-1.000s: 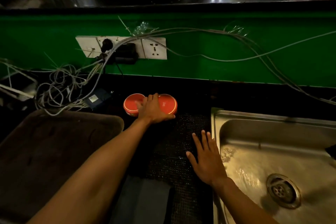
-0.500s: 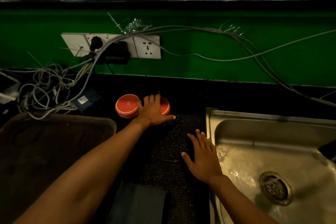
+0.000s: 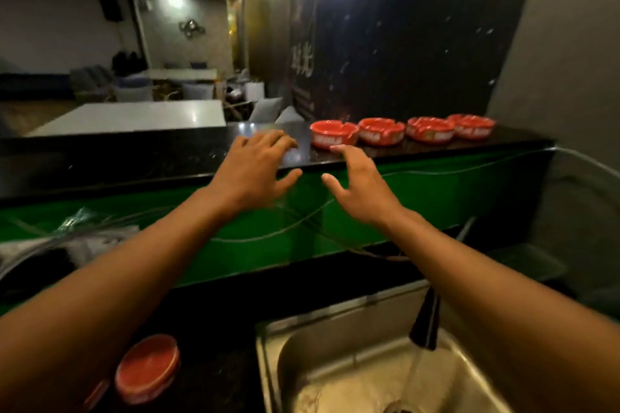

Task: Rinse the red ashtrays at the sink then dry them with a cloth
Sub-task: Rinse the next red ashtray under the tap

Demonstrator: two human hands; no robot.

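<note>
Head view, one frame.

Left hand [image 3: 252,167]: raised over the near edge of the upper black counter [image 3: 167,157], fingers spread and loosely bent, holding nothing.

Right hand [image 3: 360,185]: raised beside the left, fingers spread wide, empty; its fingertips lie just in front of the nearest ashtray.

Red ashtrays, upper counter: four in a row, upright, rims up. First ashtray [image 3: 334,133], second [image 3: 381,131], third [image 3: 430,129], fourth [image 3: 471,125], each touching or just beside the next.

Red ashtrays, lower counter: one upside-down ashtray [image 3: 147,368] left of the sink, partly hidden by the left forearm; a red edge of another [image 3: 95,394] shows beside it.

Sink [image 3: 335,355]: steel, lower right. Black tap [image 3: 426,322] above it, water running into the basin.

Green wall panel [image 3: 235,255] with loose cables [image 3: 285,231] across it, between the two counters.
</note>
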